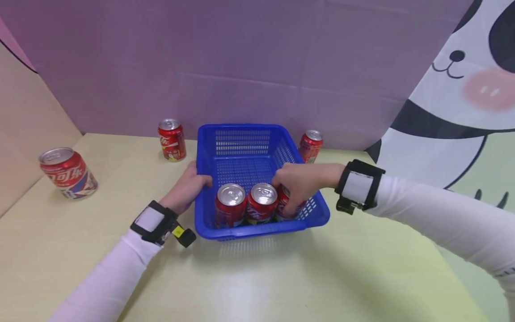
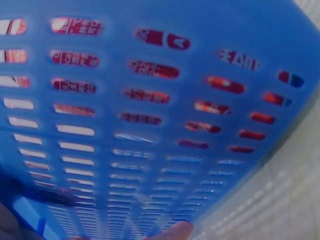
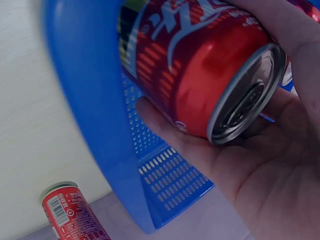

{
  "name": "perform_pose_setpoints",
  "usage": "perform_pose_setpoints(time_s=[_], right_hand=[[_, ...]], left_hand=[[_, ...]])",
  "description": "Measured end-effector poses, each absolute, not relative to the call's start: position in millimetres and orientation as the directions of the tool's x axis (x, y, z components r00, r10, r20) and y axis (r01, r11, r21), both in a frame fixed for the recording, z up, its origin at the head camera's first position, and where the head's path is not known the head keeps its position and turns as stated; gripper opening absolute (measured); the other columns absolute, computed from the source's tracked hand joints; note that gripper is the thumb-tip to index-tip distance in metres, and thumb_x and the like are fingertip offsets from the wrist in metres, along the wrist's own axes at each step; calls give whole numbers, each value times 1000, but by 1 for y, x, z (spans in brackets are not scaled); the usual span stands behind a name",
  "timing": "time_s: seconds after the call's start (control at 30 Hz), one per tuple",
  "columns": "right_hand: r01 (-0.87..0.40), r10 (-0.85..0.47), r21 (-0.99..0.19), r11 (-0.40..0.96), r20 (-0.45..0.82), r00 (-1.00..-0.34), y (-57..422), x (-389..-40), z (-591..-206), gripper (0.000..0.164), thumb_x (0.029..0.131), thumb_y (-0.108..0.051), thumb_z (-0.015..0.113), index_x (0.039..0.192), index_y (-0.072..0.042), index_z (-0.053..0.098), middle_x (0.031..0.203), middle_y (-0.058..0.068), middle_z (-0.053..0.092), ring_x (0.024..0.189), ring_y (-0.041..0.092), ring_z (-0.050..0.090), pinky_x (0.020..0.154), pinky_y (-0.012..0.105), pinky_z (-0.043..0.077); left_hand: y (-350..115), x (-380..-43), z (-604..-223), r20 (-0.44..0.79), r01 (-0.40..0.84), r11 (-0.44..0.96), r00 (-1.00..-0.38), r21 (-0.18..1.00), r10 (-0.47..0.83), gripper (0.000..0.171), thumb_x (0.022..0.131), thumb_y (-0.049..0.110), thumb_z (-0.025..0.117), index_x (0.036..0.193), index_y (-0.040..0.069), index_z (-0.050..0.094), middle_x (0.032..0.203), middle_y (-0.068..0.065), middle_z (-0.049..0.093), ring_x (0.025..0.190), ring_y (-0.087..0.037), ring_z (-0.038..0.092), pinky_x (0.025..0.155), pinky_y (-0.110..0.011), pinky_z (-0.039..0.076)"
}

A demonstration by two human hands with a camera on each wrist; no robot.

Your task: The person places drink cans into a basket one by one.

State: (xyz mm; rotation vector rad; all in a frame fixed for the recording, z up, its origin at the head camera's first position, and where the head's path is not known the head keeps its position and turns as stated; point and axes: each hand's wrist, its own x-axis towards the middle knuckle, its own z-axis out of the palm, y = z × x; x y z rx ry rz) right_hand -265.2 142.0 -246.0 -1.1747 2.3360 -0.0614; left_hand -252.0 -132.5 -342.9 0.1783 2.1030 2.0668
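In the head view, a blue plastic basket (image 1: pixel 257 231) stands on the table, tilted slightly. My left hand (image 1: pixel 186 188) grips its left rim, thumb over the edge. Along the near wall inside, two red soda cans, a left one (image 1: pixel 230 205) and a middle one (image 1: pixel 262 201), sit upright side by side. My right hand (image 1: pixel 302 180) reaches in at the right end and grips a third soda can (image 3: pixel 200 75), its fingers curled round the side in the right wrist view. Through the slots of the basket wall (image 2: pixel 105 117), red can sides show in the left wrist view.
On the pale table (image 1: pixel 249 286), one soda can (image 1: pixel 69 174) stands far left and another (image 1: pixel 171 141) behind my left hand. A further can (image 1: pixel 310 145) stands just beyond the basket's right side. A purple backdrop (image 1: pixel 241 62) rises at the table's back edge.
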Motion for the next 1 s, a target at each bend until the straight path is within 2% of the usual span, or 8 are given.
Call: perform_pose_setpoints(time_s=[0.13,0.23,0.33,0.43,0.57,0.67,0.87,1.0], right_hand=[[-717,-747,-275,641,-439,-499,144,-264,-245,35,76,-28,85,103,-11,71,78,-9,65,62,7,57,54,26,47],[-690,-728,-283,666,-444,-521,149,-265,-241,47,77,-38,84,113,-11,69,88,-8,66,71,8,60,60,28,51],[-664,-715,-288,690,-417,-562,160,-268,-231,62,80,-50,77,125,-10,65,107,-4,67,90,11,63,76,32,54],[-621,-699,-320,715,-318,-641,177,-273,-215,58,88,-52,68,126,-9,64,115,0,66,97,16,63,81,35,54],[-520,-591,-338,784,-149,-793,202,-282,-204,35,97,-39,61,110,-8,70,93,3,69,74,22,64,62,37,55],[-428,-481,-327,843,-98,-871,217,-282,-215,32,99,-33,59,109,-4,69,80,6,66,62,22,60,53,36,52],[-318,-379,-424,848,-66,-923,223,-269,-267,40,102,-33,53,124,0,57,76,9,62,61,21,60,54,35,50],[-212,-269,-522,826,-35,-962,215,-267,-292,47,101,-35,51,127,5,51,90,16,63,75,27,62,62,39,52]], left_hand=[[-131,-251,-340,-47,-42,25,-975,999,216,72,81,-6,44,146,-6,12,144,-30,27,126,-44,39,105,-52,35],[-130,-251,-338,-46,-42,25,-976,999,212,71,80,-6,44,145,-7,13,143,-31,27,125,-44,39,104,-53,35],[-130,-252,-338,-41,-37,20,-975,999,217,71,80,-6,43,144,-7,13,143,-31,28,125,-44,40,105,-54,35],[-130,-252,-339,-37,-35,14,-975,999,221,71,80,-7,43,144,-7,13,143,-31,31,125,-45,41,104,-54,35],[-132,-253,-341,-40,-38,15,-978,999,206,71,79,-6,43,144,-7,14,141,-31,33,123,-43,42,103,-53,36],[-133,-252,-343,-41,-38,16,-979,999,200,69,79,-7,43,143,-7,16,139,-32,35,121,-43,44,102,-52,38],[-132,-251,-345,-42,-40,13,-976,999,215,68,80,-7,43,143,-7,17,139,-32,37,121,-43,44,102,-52,38],[-131,-251,-345,-47,-46,7,-976,999,215,69,81,-6,43,144,-5,14,141,-31,34,124,-43,41,104,-53,35]])
